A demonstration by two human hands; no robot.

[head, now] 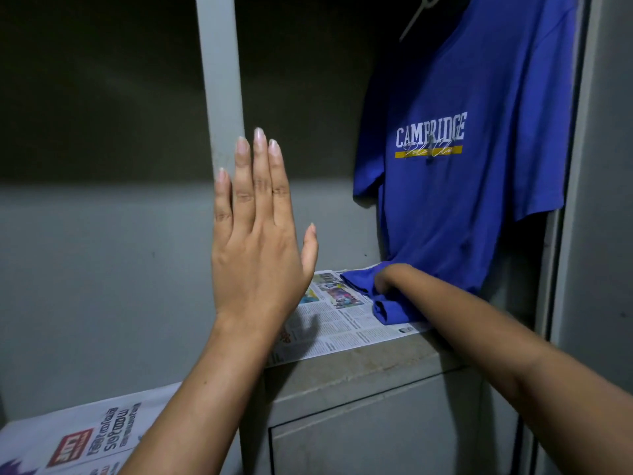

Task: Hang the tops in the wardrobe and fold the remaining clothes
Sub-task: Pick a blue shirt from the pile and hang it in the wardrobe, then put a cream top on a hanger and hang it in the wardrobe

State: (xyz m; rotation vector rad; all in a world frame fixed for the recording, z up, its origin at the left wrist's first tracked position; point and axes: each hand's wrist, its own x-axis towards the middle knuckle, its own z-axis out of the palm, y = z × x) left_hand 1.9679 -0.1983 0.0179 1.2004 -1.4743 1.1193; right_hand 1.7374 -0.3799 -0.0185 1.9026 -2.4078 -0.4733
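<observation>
Your left hand (pixel 255 231) is flat, fingers straight, against the wardrobe's grey upright post (pixel 219 80). Your right hand (pixel 385 279) is buried in the hem of the blue T-shirt (pixel 462 186) (grip hidden, cannot tell), which hangs above it from a white hanger (pixel 416 18), hem bunched on the newspaper-lined shelf (pixel 342 323).

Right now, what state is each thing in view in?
Blue Cambridge T-shirt: hanging on a white hanger, hem bunched on the shelf.
Left hand: raised, fingers straight, holding nothing.
Right hand: in the hem folds, fingers hidden.
Newspaper sheet: spread flat as shelf liner.
</observation>
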